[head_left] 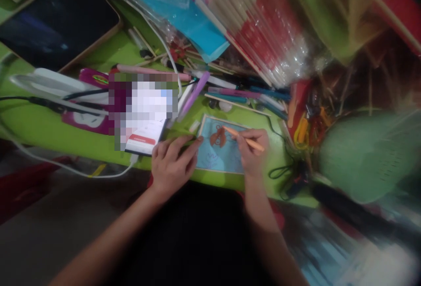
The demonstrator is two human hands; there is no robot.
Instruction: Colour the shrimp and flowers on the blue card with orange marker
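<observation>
A small blue card with a pale border lies on the green table, carrying an orange-brown painted shape and thin line drawings. My right hand rests over the card's right side, fingers wrapped round an orange pen. The pen slants left, its tip at the top of the orange-brown shape. My left hand lies palm down at the card's left edge, fingers stretched out and the index fingertip by the border. Just left of that hand is a lit phone, partly blurred out, with a white cable plugged in.
Several pens and markers lie scattered behind the card. A dark tablet sits at back left. Wrapped red-and-beige sticks and blue plastic packaging fill the back. A green basket stands at right, near a black cord.
</observation>
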